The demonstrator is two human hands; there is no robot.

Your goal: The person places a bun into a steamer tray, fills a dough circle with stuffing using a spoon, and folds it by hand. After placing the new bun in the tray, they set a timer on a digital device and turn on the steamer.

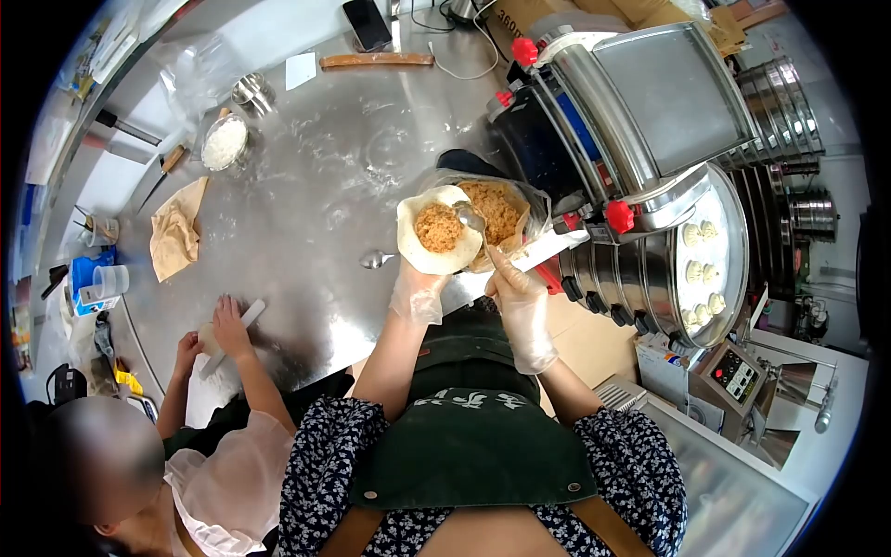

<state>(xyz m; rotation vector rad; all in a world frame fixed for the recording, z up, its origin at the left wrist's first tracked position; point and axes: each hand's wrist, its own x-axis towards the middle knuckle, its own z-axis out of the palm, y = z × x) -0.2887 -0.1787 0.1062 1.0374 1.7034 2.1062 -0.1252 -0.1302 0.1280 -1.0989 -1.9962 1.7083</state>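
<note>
In my left hand, gloved in clear plastic, lies a round dough wrapper with a mound of brown filling on it. My right hand, gloved too, is closed on a metal spoon, whose bowl is over the boundary between the wrapper and a bag-lined container of filling. The container stands just right of the wrapper. A second spoon lies on the steel table left of my left hand.
On the steel table are a bowl of flour, a brown cloth and a knife. A co-worker's hands hold a rolling pin at lower left. A dough machine and steamers with buns stand right.
</note>
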